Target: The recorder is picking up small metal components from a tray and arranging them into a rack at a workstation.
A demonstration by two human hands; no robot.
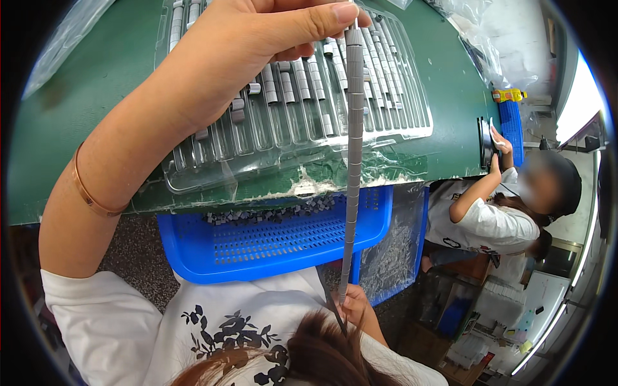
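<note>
A long column of grey ribbed metal cylinders, joined end to end, runs from the table side down toward my body. My left hand pinches its far end between thumb and fingers, above a clear plastic tray. Lower down, close to my shirt, my right hand is closed around the near end; some hair partly covers that spot. Similar short grey cylinders lie in rows along the tray's channels, with a few loose ones under my left wrist.
Below the table edge, a blue perforated basket holds many small metal pieces. Beside it is another blue container with clear plastic. The green table has a chipped front edge. At right, a co-worker handles a black object.
</note>
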